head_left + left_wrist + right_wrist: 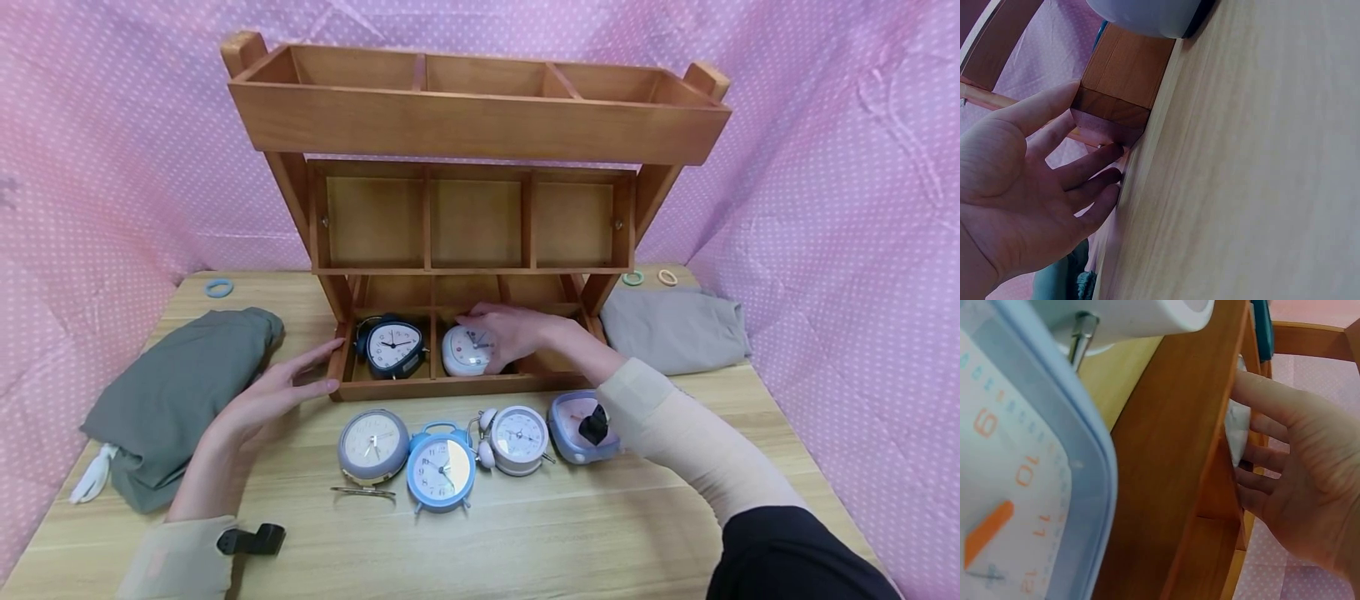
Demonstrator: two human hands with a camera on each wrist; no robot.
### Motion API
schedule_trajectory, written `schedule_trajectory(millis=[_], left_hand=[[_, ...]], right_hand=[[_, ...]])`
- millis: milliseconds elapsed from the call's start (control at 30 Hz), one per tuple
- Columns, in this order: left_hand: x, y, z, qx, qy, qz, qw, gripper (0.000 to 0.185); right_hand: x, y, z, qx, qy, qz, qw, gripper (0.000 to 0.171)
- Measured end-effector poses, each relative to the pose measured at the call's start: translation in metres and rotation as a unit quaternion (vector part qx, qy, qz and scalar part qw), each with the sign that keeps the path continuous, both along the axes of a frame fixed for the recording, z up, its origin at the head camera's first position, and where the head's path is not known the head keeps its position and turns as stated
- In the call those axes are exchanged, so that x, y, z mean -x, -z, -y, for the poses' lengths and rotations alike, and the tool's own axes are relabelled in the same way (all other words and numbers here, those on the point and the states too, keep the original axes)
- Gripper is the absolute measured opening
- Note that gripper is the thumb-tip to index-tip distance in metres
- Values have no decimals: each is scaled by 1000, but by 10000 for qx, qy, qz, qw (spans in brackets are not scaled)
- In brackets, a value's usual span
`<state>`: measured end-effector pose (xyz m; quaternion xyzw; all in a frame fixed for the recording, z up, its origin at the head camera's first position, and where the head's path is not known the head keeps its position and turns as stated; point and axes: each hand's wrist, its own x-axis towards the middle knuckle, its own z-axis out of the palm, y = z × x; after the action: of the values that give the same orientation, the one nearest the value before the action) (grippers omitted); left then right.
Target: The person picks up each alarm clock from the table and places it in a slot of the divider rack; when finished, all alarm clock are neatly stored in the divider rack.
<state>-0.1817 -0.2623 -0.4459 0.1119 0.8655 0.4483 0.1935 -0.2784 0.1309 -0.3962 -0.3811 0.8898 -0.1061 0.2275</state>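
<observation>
My left hand [272,394] touches the left front corner of the wooden rack's bottom tier [339,367], its fingers fairly straight along the end. In the middle compartment of that tier, my right hand [516,332] grips a white rounded alarm clock [467,350] by its right side; the right wrist view shows the clock [1238,428] mostly hidden behind the front board. A dark navy triangular alarm clock [393,346] stands in the left compartment, facing up and forward.
Before the rack stand a grey-blue round clock [371,446], a light blue twin-bell clock [441,473], a white bell clock [517,437] and a periwinkle clock [573,433]. A dark grey pouch [187,392] lies left, a light grey cloth [671,329] right. Upper tiers [480,125] overhang the hands.
</observation>
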Motion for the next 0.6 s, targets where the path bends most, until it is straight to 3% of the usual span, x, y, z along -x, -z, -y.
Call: schedule_trajectory(millis=[267,433,600], left_hand=[[-1,0,1,-24,-21,-9,10000,76],[-1,1,0,-37,-11,-19,10000,76],[-1,0,0,-14,13,-38,10000,77]], right_hand=[[-1,-13,-14,550,111,486,9972,95],[-5,-15,-29,904,243,349,9950,82],[-13,-12,-50,1600,385,192,9862,73]])
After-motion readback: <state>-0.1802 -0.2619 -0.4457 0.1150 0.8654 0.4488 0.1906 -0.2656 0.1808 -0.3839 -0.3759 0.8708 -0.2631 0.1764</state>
